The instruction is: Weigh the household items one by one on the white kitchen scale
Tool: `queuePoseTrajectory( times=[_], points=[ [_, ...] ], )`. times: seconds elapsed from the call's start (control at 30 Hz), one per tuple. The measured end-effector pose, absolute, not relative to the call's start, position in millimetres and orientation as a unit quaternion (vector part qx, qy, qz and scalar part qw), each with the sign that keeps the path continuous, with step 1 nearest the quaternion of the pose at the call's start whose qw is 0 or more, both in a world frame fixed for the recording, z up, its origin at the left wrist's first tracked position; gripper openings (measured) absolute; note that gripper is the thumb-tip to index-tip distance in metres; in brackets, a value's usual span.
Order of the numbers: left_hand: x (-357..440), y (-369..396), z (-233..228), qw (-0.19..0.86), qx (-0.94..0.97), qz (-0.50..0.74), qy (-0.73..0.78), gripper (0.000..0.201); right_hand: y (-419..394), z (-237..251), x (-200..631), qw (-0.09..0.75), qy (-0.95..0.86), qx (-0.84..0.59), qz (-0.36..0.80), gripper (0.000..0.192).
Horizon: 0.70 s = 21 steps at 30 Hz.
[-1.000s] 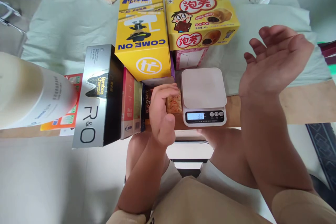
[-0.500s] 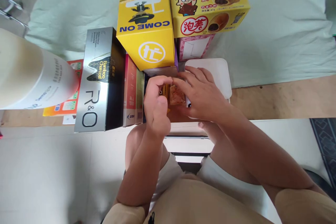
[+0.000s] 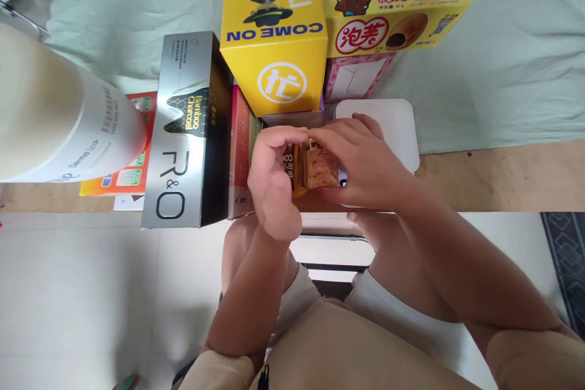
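Two hands meet at the centre of the frame around a small snack packet [image 3: 315,167], clear-fronted with orange-brown contents. The left hand [image 3: 273,180] curls shut on the packet's left end, thumb and fingers pinching it, and the right hand [image 3: 365,164] closes on its right end with fingers wrapped over the top. The packet sits just above the near edge of the bench [image 3: 503,173], right in front of a white kitchen scale [image 3: 393,125]; the right hand covers the scale's near part, so its display is hidden.

Just left of the hands stands a row of boxes: a thin red box [image 3: 240,152] on edge, then a tall silver and black box [image 3: 183,134] printed "R&O" and "Bamboo Charcoal". Behind the hands a yellow carton [image 3: 274,42] reads "COME ON", and to its right, in the upper middle of the frame, lies a yellow puff-pastry box [image 3: 393,6] with a cartoon face, resting on a pink box [image 3: 356,76]. A large white bottle [image 3: 59,116] fills the left of the frame, out of focus, over an orange leaflet [image 3: 128,170]. A pale green cloth [image 3: 503,61] covers the far part of the bench.
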<state>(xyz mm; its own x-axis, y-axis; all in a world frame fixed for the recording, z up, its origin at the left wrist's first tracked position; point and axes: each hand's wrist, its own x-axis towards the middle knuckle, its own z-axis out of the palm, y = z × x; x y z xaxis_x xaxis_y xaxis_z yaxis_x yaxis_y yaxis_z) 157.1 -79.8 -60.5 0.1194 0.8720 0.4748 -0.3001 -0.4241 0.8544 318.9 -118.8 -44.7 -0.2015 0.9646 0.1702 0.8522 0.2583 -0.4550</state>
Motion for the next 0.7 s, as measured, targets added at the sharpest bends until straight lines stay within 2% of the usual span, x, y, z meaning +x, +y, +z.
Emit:
queuePoseTrajectory(
  times=[0.17,0.33,0.57,0.7],
  points=[
    [153,-81,-58,0.457,0.578,0.624,0.261,0.044,-128,-30,348,0.295,-0.754,-0.581,0.075,0.076],
    [155,-82,-65,0.506,0.601,0.562,0.261,0.050,-131,-41,387,0.282,-0.730,-0.619,0.070,0.077],
    [180,-82,-67,0.562,0.580,0.533,0.251,0.047,-136,-54,390,0.272,-0.730,-0.616,0.114,0.080],
    [189,-84,-67,0.571,0.573,0.535,0.244,0.044,-136,-41,390,0.352,-0.719,-0.593,0.086,0.070]
  ],
)
